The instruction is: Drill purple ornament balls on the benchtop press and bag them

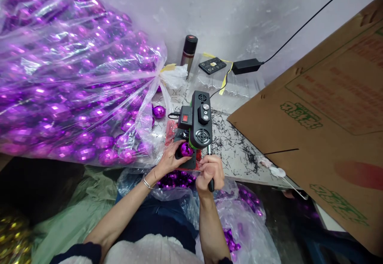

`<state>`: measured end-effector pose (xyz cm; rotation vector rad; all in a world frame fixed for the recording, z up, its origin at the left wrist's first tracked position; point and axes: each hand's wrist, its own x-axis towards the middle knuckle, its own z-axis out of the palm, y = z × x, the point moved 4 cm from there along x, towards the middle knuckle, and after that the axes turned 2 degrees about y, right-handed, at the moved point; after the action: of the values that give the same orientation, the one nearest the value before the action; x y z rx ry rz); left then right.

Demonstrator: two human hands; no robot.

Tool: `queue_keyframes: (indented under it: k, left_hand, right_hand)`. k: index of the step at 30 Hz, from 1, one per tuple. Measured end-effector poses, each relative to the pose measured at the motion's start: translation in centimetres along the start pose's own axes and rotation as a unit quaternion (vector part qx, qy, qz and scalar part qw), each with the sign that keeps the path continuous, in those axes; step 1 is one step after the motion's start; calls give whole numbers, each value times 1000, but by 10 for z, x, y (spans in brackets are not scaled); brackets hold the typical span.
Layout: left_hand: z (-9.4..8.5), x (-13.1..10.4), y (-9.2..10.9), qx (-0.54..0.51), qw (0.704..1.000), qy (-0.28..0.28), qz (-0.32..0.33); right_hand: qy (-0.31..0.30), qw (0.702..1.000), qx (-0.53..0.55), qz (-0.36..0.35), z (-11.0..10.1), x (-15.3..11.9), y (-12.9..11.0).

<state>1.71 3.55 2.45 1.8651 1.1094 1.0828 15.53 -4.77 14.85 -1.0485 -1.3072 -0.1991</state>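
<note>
1. Scrap-strewn tabletop [236, 168], mid-frame, bears a black lever machine [201, 116].
2. Left hand [171, 158] pinches a purple faceted ball [186, 149] below centre, seemingly steadying it (beside the machine's head).
3. Right hand [211, 172] grips the handle [211, 185], likely for leverage.

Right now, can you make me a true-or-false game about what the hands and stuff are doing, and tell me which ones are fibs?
1. The left hand holds a purple ball. True.
2. The right hand is waving. False: the right hand grips a black handle.
3. A dark flask stands beyond the black machine. True.
4. The red switch is blue. False: it is red.
5. The big clear bag is tied at its neck. True.
</note>
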Motion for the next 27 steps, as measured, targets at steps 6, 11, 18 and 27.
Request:
queue_keyframes:
  k: [6,11,18,27]
  left_hand:
    - [2,-1,-2,15,1000,3,7]
    - [3,-1,-2,20,1000,2,12]
    - [5,0,-2,15,1000,-2,7]
    - [6,3,-2,12,1000,-1,12]
  right_hand:
    - [39,999,5,-20,6,-10,7]
    - [36,999,7,-17,5,-15,11]
    - [32,999,11,-12,3,-23,20]
    - [27,999,45,11,4,-29,27]
